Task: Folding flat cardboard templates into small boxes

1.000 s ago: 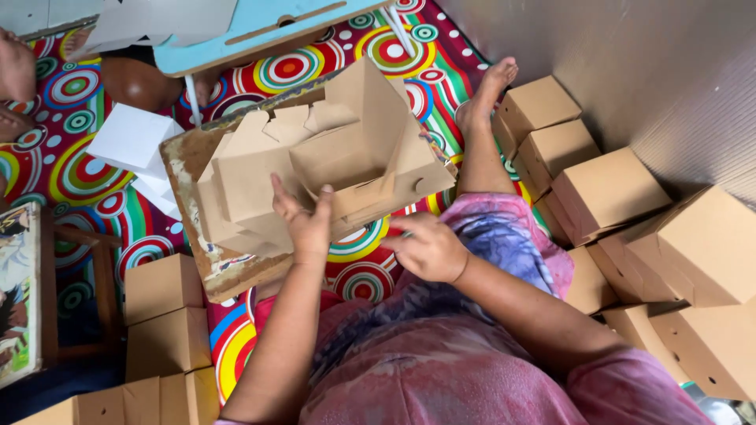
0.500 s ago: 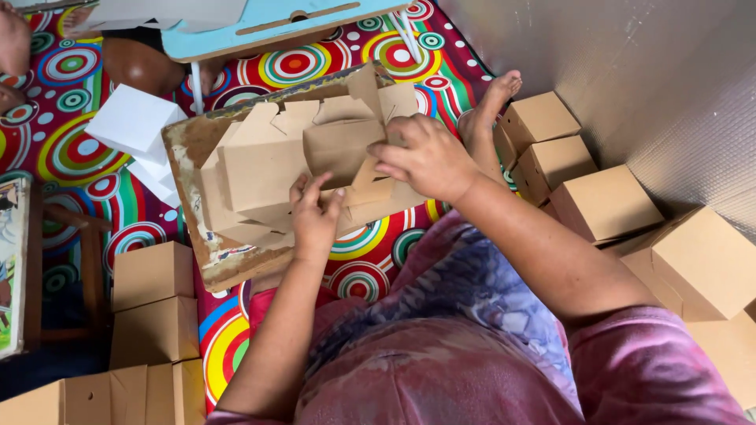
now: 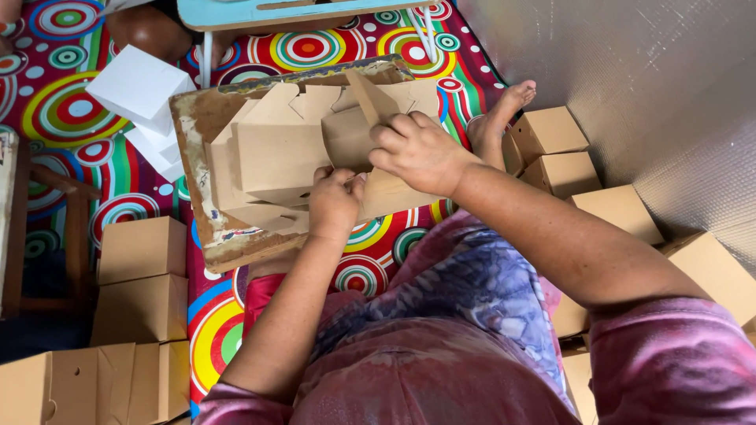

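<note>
Gripping a half-folded brown cardboard box at centre, the left hand pinches its lower flap while the right hand clamps its upper panel. The box rests on a worn board. Closed brown boxes stack at 8 o'clock; more boxes sit at 3 o'clock, partly hidden by the arm. White boxes lie at 10 o'clock.

the left hand covered the near edge of the unfolded brown cardboard box, and its fingertips were tucked out of sight against the card. the right hand hid the flap beneath its palm, so whether it pinched or only pressed could not be told. the worn wooden board lay mostly hidden under the box. the light blue table was cut off by the top edge, the folded box by the bottom edge
</note>
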